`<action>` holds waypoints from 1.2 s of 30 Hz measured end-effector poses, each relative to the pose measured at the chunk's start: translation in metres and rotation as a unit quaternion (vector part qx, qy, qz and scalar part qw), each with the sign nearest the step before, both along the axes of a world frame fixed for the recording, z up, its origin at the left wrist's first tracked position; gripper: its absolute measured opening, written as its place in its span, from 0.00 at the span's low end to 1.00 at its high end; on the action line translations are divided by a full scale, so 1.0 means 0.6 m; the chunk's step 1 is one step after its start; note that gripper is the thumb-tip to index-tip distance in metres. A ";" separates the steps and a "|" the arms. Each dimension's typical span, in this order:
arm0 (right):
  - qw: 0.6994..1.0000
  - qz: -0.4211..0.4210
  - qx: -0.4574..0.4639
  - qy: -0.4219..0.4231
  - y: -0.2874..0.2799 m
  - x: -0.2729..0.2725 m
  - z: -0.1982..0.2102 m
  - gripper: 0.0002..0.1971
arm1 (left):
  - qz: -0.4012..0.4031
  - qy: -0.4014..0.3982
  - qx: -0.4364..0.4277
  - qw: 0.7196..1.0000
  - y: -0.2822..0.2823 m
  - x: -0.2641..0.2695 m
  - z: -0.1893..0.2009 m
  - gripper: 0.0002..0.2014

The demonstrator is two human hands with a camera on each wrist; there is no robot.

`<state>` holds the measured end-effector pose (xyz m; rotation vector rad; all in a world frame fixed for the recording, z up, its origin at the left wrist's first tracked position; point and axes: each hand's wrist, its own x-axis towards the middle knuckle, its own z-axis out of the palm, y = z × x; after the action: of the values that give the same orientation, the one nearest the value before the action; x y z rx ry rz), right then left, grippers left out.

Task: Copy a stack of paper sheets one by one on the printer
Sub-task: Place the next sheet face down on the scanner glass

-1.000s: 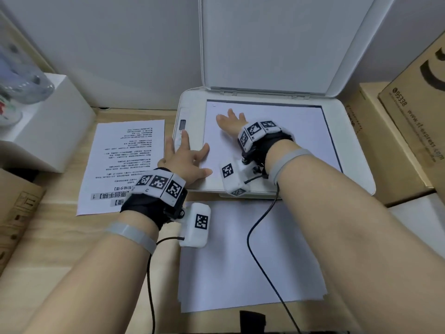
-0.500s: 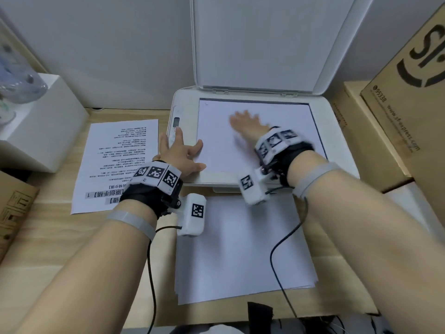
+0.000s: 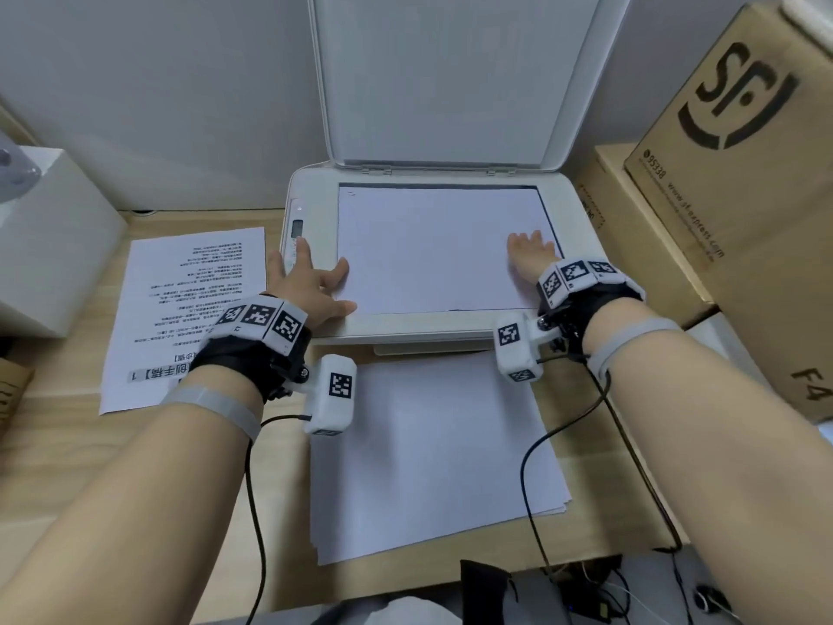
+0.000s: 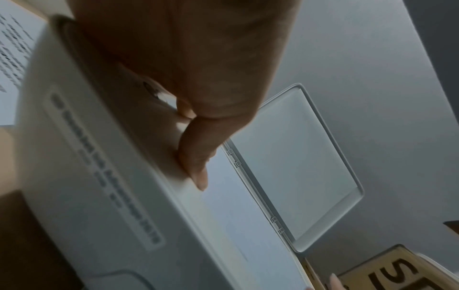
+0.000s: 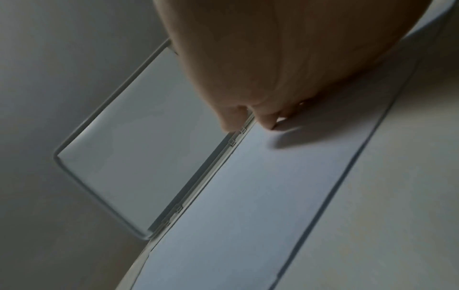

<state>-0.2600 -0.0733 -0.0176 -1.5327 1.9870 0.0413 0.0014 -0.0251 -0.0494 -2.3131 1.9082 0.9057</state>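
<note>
Sheet on the glass: a blank-side-up sheet lies flat on the printer scanner bed, its long axis running left to right, under the raised lid.
Right hand: the right hand rests with straight fingers on the sheet's right end, just inside the bed's dark border; it grips nothing.
Left hand: the left hand lies spread at the sheet's left near corner, thumb on the paper's edge, one finger reaching onto the control strip; it holds nothing.
Key relation: the sheet spans the gap between the two hands, directly ahead of both; the lid stands beyond it, and neither hand looks clearly nearer.
Stack: the paper stack waits on the bench just in front of the printer.
Beside it: a printed page lies to the left; cardboard boxes stand to the right.
</note>
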 end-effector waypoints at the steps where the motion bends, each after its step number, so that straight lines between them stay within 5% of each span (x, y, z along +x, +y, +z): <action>1: 1.000 -0.024 0.005 0.006 0.001 -0.005 0.006 0.30 | -0.003 -0.004 0.001 1.000 0.000 -0.001 0.000 0.30; 3: 0.999 -0.037 -0.008 -0.022 0.008 0.015 0.020 0.32 | -0.008 -0.010 0.000 1.000 -0.001 -0.002 0.001 0.30; 6: 0.993 0.078 -0.001 -0.092 0.026 0.108 0.034 0.29 | -0.007 -0.007 -0.003 1.000 0.000 -0.001 0.002 0.30; 9: 0.967 0.235 0.053 -0.077 0.064 0.202 0.010 0.27 | -0.003 -0.006 -0.011 1.000 0.001 -0.002 0.001 0.30; 13: 0.940 0.340 0.032 -0.011 0.100 0.211 -0.048 0.30 | -0.005 -0.011 -0.003 1.000 0.000 -0.004 0.000 0.30; 26: 0.986 0.146 0.023 0.074 0.036 -0.039 -0.064 0.26 | -0.027 -0.023 -0.011 0.999 -0.001 0.001 -0.005 0.31; 36: 0.989 0.136 0.051 0.014 0.014 -0.059 0.031 0.31 | 0.031 0.019 -0.070 0.997 -0.013 0.015 0.001 0.23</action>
<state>-0.2956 -0.0651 0.0012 -1.7327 1.7543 0.2730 0.0104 -0.0327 -0.0488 -2.4642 1.9862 0.8525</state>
